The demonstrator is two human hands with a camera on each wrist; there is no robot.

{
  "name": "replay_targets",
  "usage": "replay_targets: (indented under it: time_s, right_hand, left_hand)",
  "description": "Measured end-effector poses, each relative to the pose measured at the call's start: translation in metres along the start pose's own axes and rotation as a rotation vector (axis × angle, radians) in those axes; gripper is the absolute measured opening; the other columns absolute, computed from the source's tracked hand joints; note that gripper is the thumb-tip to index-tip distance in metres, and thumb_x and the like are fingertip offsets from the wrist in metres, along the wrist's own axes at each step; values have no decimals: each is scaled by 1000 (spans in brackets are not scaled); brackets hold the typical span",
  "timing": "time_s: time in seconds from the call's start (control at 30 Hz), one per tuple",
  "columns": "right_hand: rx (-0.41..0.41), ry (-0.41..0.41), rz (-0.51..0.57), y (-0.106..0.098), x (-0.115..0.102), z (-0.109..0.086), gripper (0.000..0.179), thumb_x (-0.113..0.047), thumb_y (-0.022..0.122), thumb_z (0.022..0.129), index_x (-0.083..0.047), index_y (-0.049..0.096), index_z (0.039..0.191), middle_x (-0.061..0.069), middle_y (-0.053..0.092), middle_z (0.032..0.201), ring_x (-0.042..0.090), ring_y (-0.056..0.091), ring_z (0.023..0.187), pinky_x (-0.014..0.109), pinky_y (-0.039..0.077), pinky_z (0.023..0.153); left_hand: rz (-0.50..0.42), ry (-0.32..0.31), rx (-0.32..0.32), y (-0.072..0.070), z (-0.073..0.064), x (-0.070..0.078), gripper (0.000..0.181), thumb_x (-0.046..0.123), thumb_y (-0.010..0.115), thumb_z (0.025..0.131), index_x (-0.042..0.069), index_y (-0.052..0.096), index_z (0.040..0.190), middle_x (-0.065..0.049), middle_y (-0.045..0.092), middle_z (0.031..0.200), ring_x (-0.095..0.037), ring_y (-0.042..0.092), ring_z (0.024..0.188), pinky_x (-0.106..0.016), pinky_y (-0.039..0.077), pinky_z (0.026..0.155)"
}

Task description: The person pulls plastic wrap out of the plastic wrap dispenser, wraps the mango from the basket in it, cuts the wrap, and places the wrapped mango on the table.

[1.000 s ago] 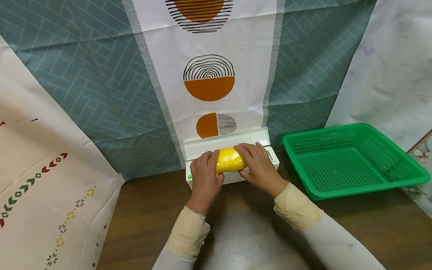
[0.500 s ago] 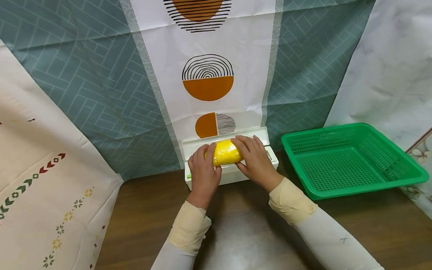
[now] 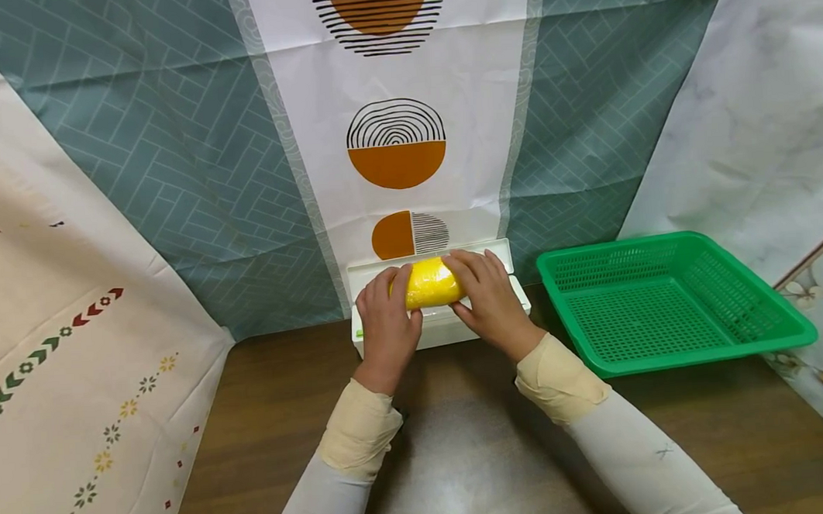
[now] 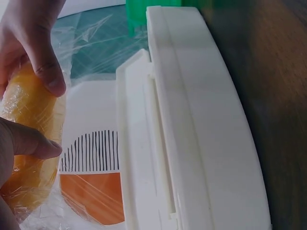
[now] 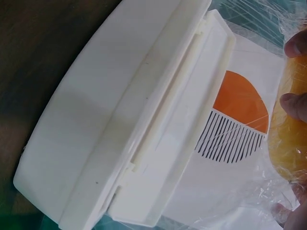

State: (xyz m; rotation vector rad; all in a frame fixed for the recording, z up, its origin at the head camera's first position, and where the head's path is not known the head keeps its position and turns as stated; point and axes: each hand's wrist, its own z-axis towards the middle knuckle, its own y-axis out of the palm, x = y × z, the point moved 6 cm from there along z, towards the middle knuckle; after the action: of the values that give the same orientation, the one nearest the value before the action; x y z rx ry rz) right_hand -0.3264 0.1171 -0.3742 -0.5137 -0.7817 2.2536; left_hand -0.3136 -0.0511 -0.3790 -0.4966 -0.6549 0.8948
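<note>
Watching from afar, I find the film-wrapped yellow bundle (image 3: 432, 282) held over the open-lidded white box (image 3: 445, 331), its long axis running crosswise between the left hand (image 3: 387, 320) and right hand (image 3: 491, 301), whose curled fingers and thumbs grip opposite ends, neither hand nearer.

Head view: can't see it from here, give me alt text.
Left hand and right hand grip a shiny yellow bundle above a white box, its lid raised. A green basket sits to the right on a brown table; patterned cloth hangs behind.
</note>
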Motion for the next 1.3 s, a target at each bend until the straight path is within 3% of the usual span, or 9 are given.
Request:
replay_targets:
  time_s: [0.77, 1.3]
  right_hand:
    - [59, -30, 26, -21, -9, 5, 82, -6, 93, 74, -5, 51, 144, 19, 54, 141, 40, 55, 126, 66, 34, 113]
    - [48, -24, 26, -34, -17, 3, 85, -6, 92, 75, -7, 47, 148, 18, 51, 144, 39, 52, 127, 65, 30, 116]
  left_hand:
    - [-16, 43, 41, -20, 7, 14, 71, 1, 86, 76, 10, 58, 141, -14, 56, 132, -36, 53, 121, -57, 38, 103]
    - [-20, 64, 44, -33, 5, 24, 70, 1, 85, 76, 9, 59, 140, -15, 57, 133, -37, 53, 121, -57, 38, 103]
